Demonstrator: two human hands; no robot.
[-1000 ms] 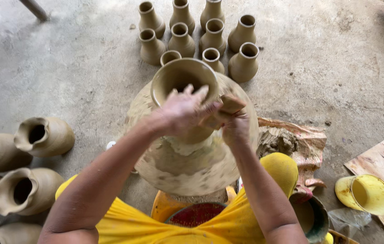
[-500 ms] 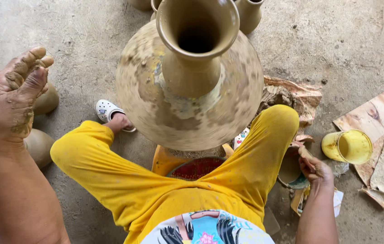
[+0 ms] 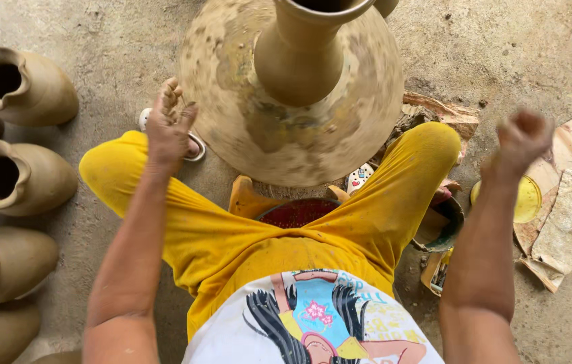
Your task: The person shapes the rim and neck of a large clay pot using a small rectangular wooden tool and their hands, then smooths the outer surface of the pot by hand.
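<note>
both hands have been taken off the large round-bellied tan clay vase with a tall neck, which was being held at its neck a moment ago. the left hand is now raised with fingers spread and empty, just beside the vase's left flank; whether it touches the clay cannot be told. the right hand, blurred, is loosely curled well to the right; whether anything is held in it cannot be told. between the hands the vase stands free, its surface smeared as if turning. beyond the left hand, unfired clay jugs lie on the concrete floor; a yellow lid lies under the right hand.
</note>
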